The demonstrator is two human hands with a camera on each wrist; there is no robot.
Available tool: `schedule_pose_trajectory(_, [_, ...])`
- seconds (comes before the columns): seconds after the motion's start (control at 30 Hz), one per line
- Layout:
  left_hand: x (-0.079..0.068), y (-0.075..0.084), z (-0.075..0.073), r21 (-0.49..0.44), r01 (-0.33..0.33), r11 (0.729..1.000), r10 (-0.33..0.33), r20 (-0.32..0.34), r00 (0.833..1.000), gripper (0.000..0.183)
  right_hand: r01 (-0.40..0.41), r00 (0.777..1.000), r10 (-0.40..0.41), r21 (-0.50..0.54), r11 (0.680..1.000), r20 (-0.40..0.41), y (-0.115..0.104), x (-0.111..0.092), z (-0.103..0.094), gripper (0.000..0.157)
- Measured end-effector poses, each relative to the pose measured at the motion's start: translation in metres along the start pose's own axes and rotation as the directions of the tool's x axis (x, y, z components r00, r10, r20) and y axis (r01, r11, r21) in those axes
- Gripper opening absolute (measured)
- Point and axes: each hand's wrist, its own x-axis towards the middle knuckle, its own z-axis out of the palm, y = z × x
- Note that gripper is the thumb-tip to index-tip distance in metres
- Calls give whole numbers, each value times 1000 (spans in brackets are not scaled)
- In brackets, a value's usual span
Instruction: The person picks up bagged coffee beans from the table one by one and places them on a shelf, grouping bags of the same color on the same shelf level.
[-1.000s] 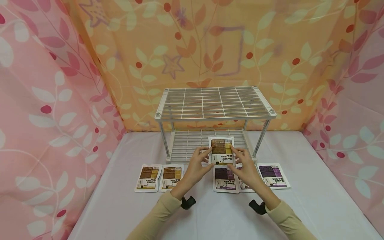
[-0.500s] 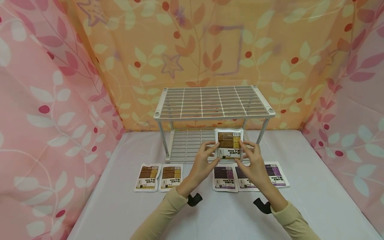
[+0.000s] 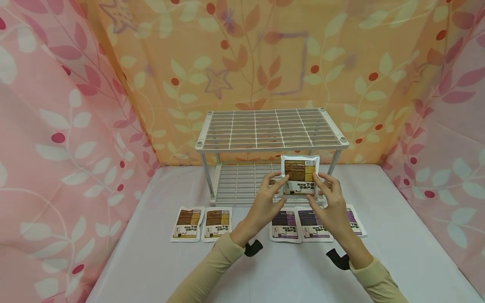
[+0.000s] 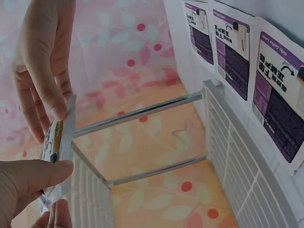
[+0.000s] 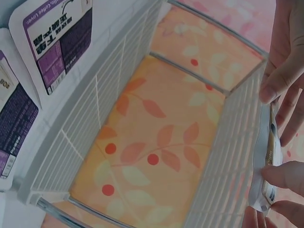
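Observation:
A white coffee pouch with a brown and yellow label (image 3: 300,171) is held up before the right part of the wire shelf rack (image 3: 273,145). My left hand (image 3: 265,204) pinches its left edge between thumb and fingers, and my right hand (image 3: 332,208) pinches the right edge. Seen edge-on in the left wrist view, the pouch (image 4: 61,140) looks slim, with thumbs on the printed face. Three purple-labelled pouches (image 3: 285,225) lie in a row on the table below, the rightmost partly behind my right hand. Two brown-labelled pouches (image 3: 217,224) lie side by side to the left.
The rack has an upper and a lower white grid on metal posts (image 3: 207,176), its lower grid (image 3: 238,185) just above the white tablecloth (image 3: 144,261). Patterned cloth hangs at the back (image 3: 151,97) and both sides.
Both hands have raised the brown-labelled pouch and carried it to the right, from above the first purple-labelled pouch toward the rack's right post. The pouches on the table have stayed put.

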Motion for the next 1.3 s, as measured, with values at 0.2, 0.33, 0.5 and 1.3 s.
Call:
schedule_pose_trajectory(0.2, [9,7,1,24,-30,999,30,1,1000,66,27,999,-27,-16,1000,-20,1,6,-10,72])
schedule_pose_trajectory(0.33, [15,10,2,34,-55,998,56,-15,998,63,25,1000,-25,-11,1000,-8,3,10,-17,72])
schedule_pose_trajectory(0.5, [23,14,3,35,-84,996,85,-34,996,60,33,999,-33,-20,999,0,7,17,-25,74])
schedule_pose_trajectory(1.3, [60,25,-2,128,-213,969,227,-106,968,29,135,991,-135,-42,990,5,19,54,-47,60])
